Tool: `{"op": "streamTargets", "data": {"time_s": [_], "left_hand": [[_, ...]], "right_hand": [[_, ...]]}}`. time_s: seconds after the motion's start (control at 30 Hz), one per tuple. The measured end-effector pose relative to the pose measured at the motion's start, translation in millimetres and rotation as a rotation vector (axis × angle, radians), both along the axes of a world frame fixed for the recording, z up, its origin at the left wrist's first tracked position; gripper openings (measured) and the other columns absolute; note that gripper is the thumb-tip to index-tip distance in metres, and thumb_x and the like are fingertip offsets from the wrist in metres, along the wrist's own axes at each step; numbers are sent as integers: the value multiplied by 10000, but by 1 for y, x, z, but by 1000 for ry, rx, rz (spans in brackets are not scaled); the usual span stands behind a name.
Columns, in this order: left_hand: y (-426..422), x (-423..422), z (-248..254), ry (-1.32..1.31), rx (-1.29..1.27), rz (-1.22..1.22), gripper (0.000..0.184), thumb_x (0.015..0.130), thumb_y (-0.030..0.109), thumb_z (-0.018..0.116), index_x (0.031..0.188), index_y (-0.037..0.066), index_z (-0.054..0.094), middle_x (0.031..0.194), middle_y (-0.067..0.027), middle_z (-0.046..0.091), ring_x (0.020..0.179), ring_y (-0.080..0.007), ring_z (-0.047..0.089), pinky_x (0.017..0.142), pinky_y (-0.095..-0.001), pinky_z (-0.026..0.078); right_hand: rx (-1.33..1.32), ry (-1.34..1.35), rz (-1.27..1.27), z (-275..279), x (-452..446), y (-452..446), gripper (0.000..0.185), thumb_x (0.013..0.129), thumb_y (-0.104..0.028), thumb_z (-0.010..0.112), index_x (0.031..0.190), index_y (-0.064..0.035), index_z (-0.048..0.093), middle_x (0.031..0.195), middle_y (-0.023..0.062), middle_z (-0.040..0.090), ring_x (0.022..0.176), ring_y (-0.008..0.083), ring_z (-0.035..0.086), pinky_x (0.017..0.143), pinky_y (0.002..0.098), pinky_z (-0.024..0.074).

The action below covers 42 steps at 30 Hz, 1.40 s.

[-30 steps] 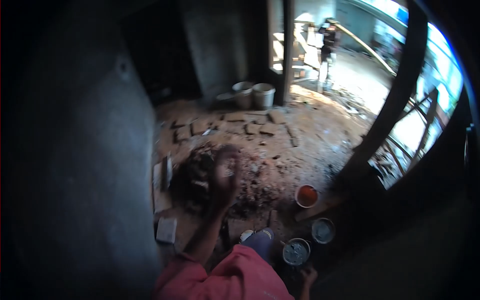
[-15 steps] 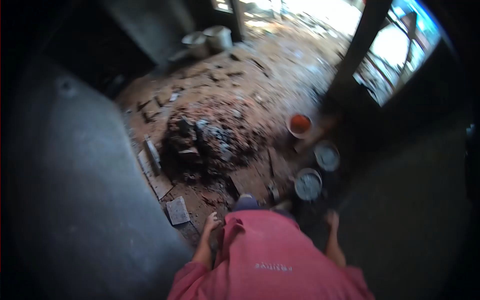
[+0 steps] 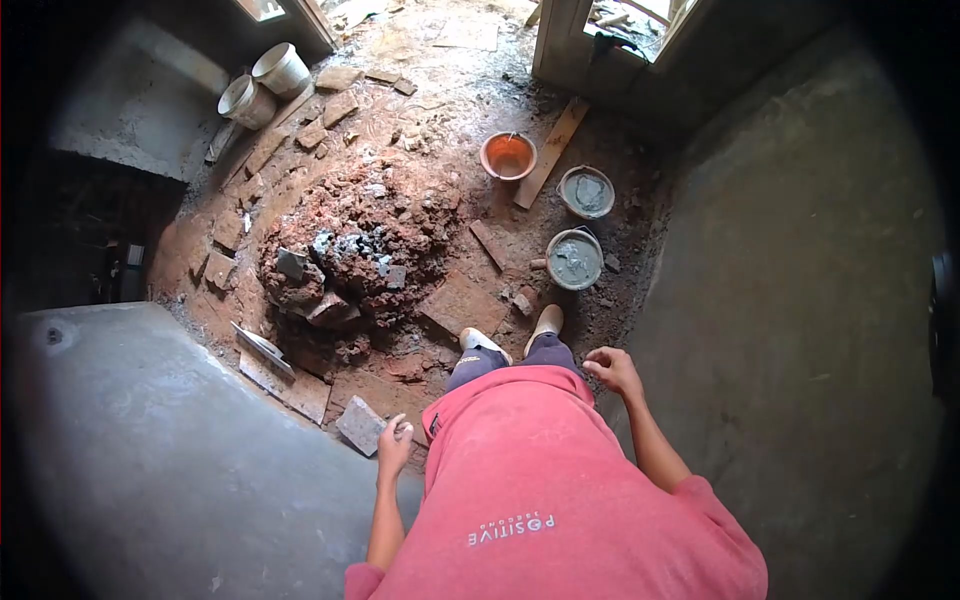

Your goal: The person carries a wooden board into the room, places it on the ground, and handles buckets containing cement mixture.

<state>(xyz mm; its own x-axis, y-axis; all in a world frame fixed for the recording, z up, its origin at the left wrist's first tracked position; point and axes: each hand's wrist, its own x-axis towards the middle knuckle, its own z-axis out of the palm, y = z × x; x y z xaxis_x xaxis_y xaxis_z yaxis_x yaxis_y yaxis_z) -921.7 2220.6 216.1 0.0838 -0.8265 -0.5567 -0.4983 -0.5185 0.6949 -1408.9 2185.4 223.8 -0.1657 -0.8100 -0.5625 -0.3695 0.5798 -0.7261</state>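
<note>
My left hand (image 3: 395, 444) hangs at my left side with its fingers loosely curled and apart, and nothing shows in it. Close beside it a grey square tile (image 3: 361, 425) lies on the ground. At my right side my right hand (image 3: 614, 370) hangs half curled, holding nothing visible. Ahead of that hand stand two buckets of grey mortar, a nearer one (image 3: 574, 260) and a farther one (image 3: 586, 192). An orange bucket (image 3: 508, 157) is farther off. A mound of reddish earth and rubble (image 3: 370, 240) rises in front of my feet.
Two pale buckets, one (image 3: 281, 70) beside another (image 3: 246, 102), stand at the back left. A wooden plank (image 3: 553, 150) lies by the orange bucket. Bricks (image 3: 340, 107) are scattered behind the mound. Plastered walls flank me on the left (image 3: 200, 430) and right (image 3: 790, 270).
My view has tilted down and turned. My left hand, raised in front of me a second ago, is lowered to my side. My right hand remains low at my right side.
</note>
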Motion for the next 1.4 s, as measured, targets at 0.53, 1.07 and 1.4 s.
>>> {"op": "streamTargets", "data": {"time_s": [0.53,1.07,1.4], "left_hand": [[-3,-47,97,-12,-370,-145,112,744,103,681,822,24,680,760,-110,649,648,-187,633,562,-275,490],[57,-44,91,-160,-189,64,209,711,260,686,767,65,635,661,-124,587,585,-263,582,597,-340,454],[57,-46,76,-170,-106,107,229,719,291,660,773,73,619,658,-131,580,596,-285,573,626,-360,447]], "right_hand": [[46,-50,446,105,25,1,232,653,-218,684,762,-17,644,606,62,599,562,112,553,542,272,455],[258,-45,432,88,38,41,446,649,-402,710,854,-8,671,675,139,637,602,145,589,587,337,458],[349,-393,83,40,39,80,418,668,-294,746,944,0,640,795,3,634,706,84,542,664,247,429]]}}
